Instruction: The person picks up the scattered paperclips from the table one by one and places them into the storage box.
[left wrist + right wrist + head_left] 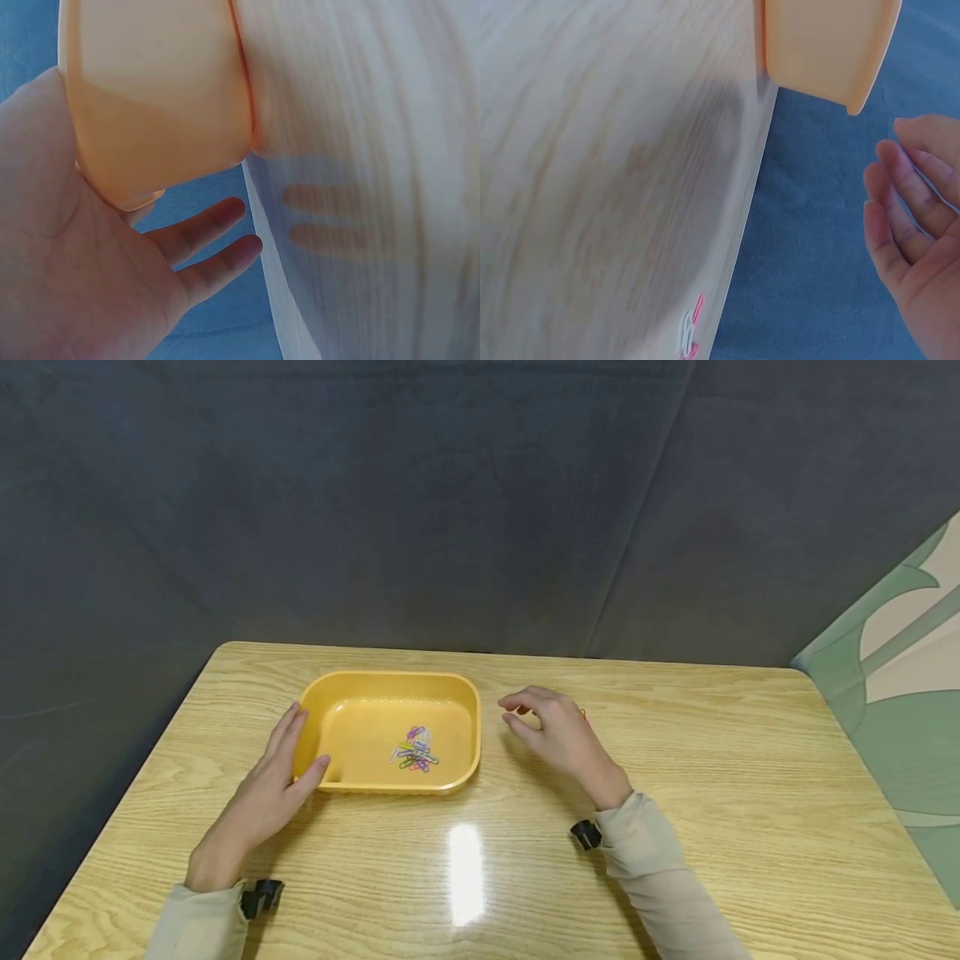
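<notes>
A yellow plastic tray (352, 727) stands on the table, with a small pile of colourful paper clips (416, 752) inside toward its right. My left hand (258, 797) rests at the tray's near-left corner, thumb over the front rim and fingers along the left side. Seen from the left wrist, its lower fingers (217, 274) stretch out straight beside the tray. My right hand (558, 735) hovers right of the tray, fingers loosely bent and nothing between them. Pink and white paper clips (690, 330) lie on the table beyond it, mostly hidden by that hand in the head view.
The wood-grain table (750, 793) extends well to the right of the tray. Behind it hangs a dark blue cloth (450, 510) along the far edge. A green and cream patterned surface (900, 693) borders the right side.
</notes>
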Available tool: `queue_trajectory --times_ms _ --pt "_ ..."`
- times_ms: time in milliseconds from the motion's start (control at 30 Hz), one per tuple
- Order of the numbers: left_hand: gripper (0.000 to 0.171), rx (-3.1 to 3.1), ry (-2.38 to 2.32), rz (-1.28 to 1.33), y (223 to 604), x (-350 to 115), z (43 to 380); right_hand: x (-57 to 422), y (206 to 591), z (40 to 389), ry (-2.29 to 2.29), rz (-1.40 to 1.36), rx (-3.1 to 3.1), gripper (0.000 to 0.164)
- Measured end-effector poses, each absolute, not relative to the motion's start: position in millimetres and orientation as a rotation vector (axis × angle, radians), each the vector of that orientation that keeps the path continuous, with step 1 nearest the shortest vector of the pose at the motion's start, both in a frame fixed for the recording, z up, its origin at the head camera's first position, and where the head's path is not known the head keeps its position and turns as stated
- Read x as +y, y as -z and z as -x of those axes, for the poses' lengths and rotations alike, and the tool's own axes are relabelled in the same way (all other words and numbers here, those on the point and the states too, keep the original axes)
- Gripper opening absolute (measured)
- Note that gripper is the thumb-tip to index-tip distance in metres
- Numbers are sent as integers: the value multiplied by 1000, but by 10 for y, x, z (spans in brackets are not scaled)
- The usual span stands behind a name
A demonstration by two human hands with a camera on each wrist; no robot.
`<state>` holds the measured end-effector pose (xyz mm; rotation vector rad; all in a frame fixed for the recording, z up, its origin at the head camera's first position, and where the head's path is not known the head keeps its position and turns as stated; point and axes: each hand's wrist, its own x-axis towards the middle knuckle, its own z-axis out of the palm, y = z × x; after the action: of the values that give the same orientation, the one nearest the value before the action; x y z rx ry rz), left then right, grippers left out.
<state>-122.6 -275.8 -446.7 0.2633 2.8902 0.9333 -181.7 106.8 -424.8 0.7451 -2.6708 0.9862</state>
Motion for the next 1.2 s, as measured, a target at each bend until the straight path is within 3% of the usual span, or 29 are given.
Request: queue_trajectory --times_ms 1200 --pt "80 2872 -952 -258 4470 -2765 1234 1667 4295 1823 -904 -616 -2722 18"
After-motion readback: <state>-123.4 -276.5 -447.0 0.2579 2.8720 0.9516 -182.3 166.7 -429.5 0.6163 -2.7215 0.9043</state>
